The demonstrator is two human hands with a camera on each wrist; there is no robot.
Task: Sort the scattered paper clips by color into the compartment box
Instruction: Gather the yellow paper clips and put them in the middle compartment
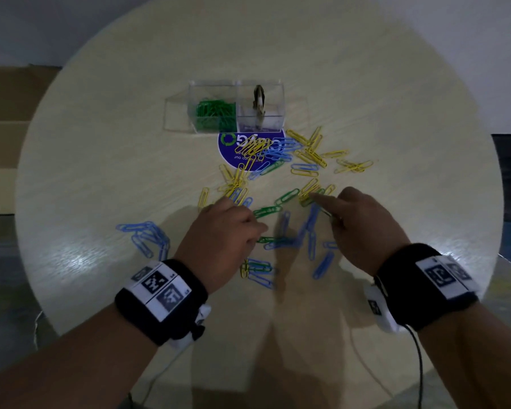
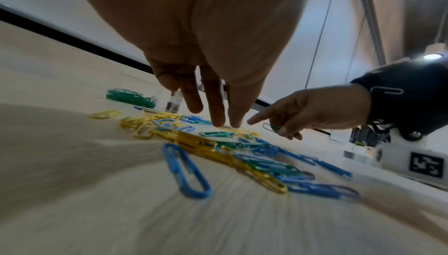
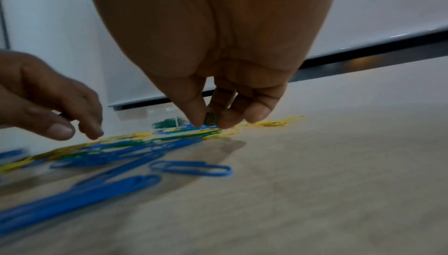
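Note:
Yellow clips, blue clips and green paper clips lie scattered over the round table. The clear compartment box stands at the back, a heap of green clips in its left compartment. My right hand pinches a green clip between thumb and fingers, while its index finger points down at a yellow and green tangle. My left hand hovers over the clips near the middle with straight fingers, and nothing shows in them.
The right compartment of the box holds a dark upright binder clip. A purple round sticker lies under the clips in front of the box. Cables trail off both wristbands toward the near table edge.

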